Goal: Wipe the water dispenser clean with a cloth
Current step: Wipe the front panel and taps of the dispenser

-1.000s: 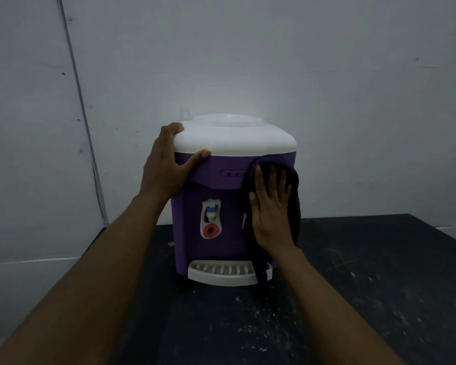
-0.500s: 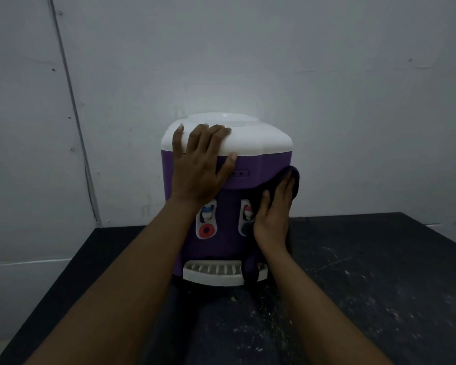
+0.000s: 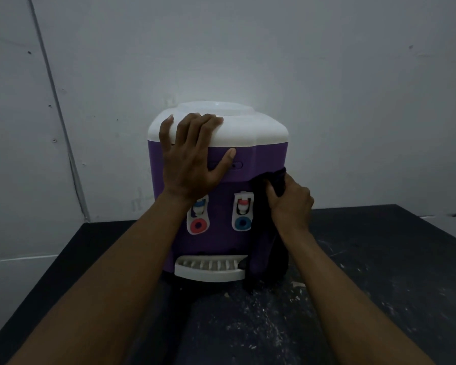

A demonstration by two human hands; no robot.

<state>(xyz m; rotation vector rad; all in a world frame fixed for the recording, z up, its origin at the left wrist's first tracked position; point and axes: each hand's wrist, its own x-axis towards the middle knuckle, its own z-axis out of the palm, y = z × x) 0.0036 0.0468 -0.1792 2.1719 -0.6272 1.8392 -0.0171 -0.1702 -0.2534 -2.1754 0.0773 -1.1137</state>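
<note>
On the head camera I see the water dispenser [image 3: 221, 241] standing upright on the dark, speckled table [image 3: 379, 259], close to the pale wall. My left hand [image 3: 192, 164] lies flat on its upper front, with the fingers spread over the white lid [image 3: 253, 130] and the thumb stretched out along the purple band. My right hand [image 3: 290, 204] grips the dark cloth [image 3: 278, 180], fingers curled round it, against the dispenser's right front edge beside the blue tap [image 3: 242, 222]. The cloth hangs down to the table, next to the white drip tray [image 3: 211, 270].
</note>
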